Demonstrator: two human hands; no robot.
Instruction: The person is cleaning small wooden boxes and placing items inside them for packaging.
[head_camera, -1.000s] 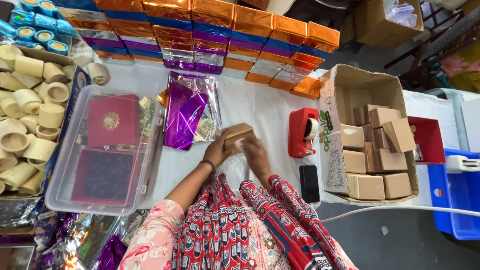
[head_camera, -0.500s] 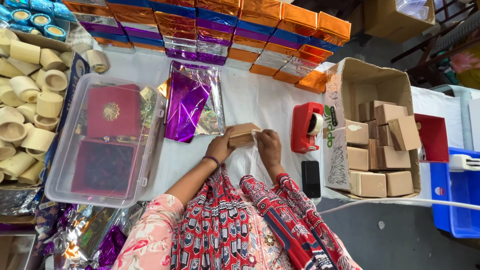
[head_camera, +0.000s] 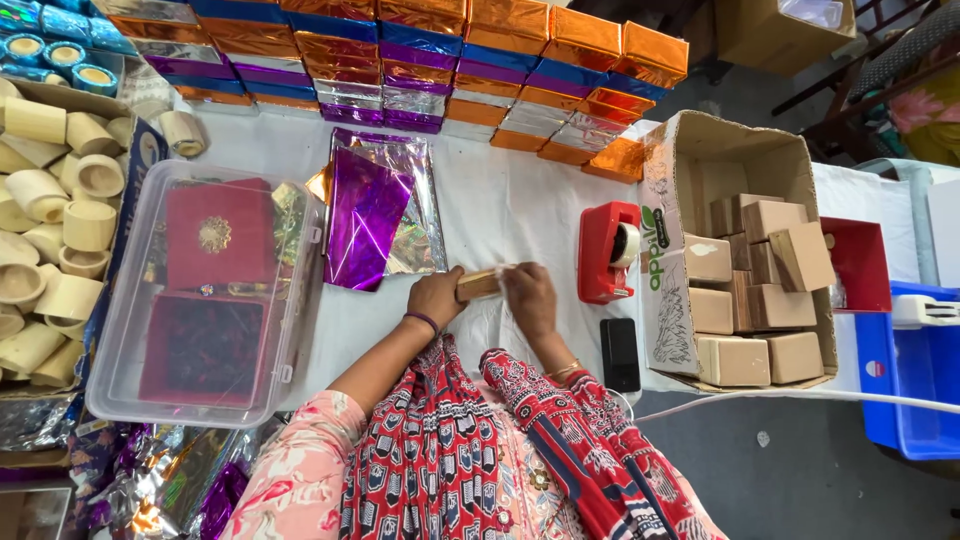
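1. Far left: an open carton of cream cylindrical spools sits at the table edge, with blue-rimmed rolls of tape behind it at the top corner.
2. Next right: a clear plastic storage bin holds a red square box with a gold medallion above a dark red velvet tray. Its right wall stands close to the person's left forearm.
3. Along the back: stacked foil-wrapped boxes in orange, blue, purple and silver run in a slanting row across the white table.
4. Centre: loose sheets of purple and silver foil wrap lie flat, just beyond the hands.
5. The left hand is closed on the left end of a small tan cardboard box, held low over the table near its front edge.
6. The right hand grips the same box at its right end, fingers curled on it.
7. Open white cloth lies between the hands and the back row; little room remains to either side.
8. Right of the hands: a red tape dispenser, and a black phone near the front edge.
9. Further right: a large open cardboard carton, with a green mark on its side wall, holds many plain tan boxes.
10. Far right: a red tray, then a blue plastic crate.
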